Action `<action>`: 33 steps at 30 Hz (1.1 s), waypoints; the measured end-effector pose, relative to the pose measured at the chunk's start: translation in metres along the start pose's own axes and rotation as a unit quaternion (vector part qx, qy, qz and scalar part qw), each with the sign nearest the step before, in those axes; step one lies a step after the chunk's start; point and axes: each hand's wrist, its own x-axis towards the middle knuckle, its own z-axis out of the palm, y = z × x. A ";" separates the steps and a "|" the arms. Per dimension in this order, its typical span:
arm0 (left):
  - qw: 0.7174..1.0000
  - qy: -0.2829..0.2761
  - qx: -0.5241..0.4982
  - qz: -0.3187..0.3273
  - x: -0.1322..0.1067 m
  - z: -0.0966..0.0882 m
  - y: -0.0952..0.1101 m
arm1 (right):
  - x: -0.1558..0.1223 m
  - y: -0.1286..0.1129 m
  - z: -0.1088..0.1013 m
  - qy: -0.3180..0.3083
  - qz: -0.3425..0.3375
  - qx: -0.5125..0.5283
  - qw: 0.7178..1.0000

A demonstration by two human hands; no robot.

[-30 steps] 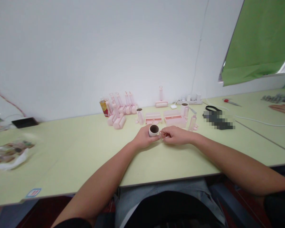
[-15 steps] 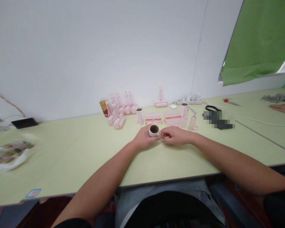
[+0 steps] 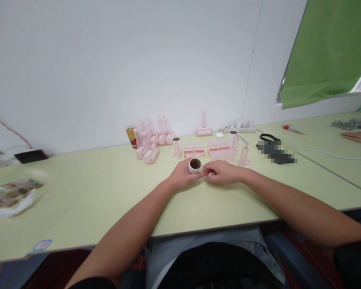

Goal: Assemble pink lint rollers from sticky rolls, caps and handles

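Note:
My left hand is wrapped round a lint roller refill, a short white roll standing upright with its brown cardboard core facing up. Close against its right side is my right hand, fingers curled in a pinch. A small pale piece shows between those fingers, too hidden to name. Just beyond my hands lie two pink lint roller cases, their insides partly visible. Another refill roll stands behind my left hand, and one more refill stands at the back right. A pink handle is upright to the right.
Several pink lint rollers stand at the back left beside a yellow and red carton. One lint roller stands by the wall near a power strip. A black strap and another person's hand are at right.
Both hands stay in nearly the same place around the refill. The right fingers have shifted very slightly.

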 end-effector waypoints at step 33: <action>1.000 -0.004 -0.009 -0.007 -0.001 0.001 0.007 | 0.000 -0.001 0.001 0.009 0.008 -0.008 1.000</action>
